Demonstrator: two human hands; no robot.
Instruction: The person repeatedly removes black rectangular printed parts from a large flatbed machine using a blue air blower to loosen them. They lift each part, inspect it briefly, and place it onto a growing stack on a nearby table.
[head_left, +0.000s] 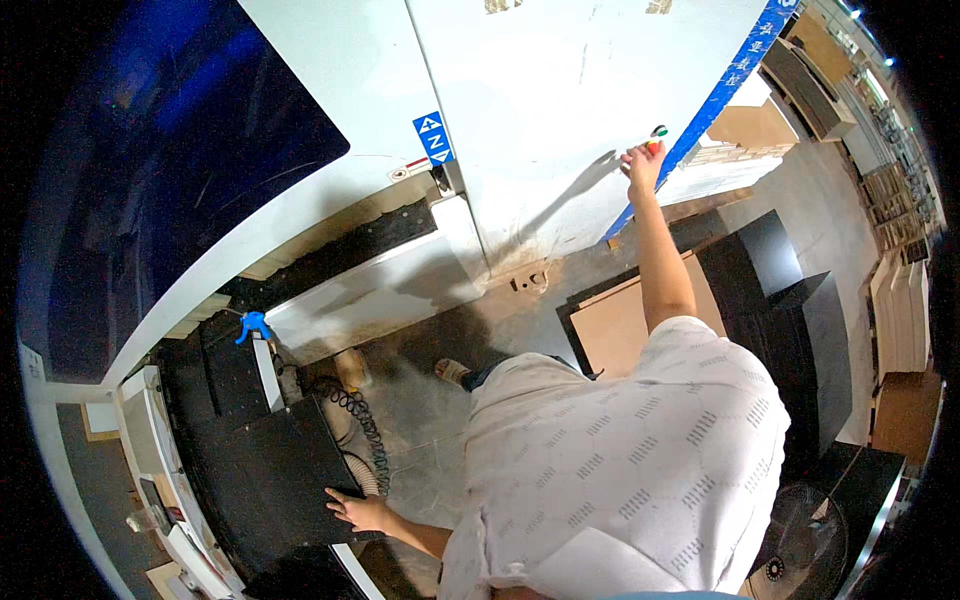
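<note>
My left hand (357,510) rests on the edge of a black panel (290,460) at the lower left, its fingers spread and holding nothing. My right arm reaches up and forward to the white machine cabinet (560,120). There my right hand (645,168) is raised at a small green button (659,131), fingers bent and apart. Just below that button a bit of yellow and red shows at my fingertips; whether I touch it cannot be made out. The black panel lies on the machine's dark bed.
A blue air gun (253,325) sits by the bed, above a coiled dark hose (362,420). To my right stand stacked black boards (770,320) and a tan board (625,335). A fan (800,540) is at lower right. Pale board stacks (730,160) stand beyond the cabinet.
</note>
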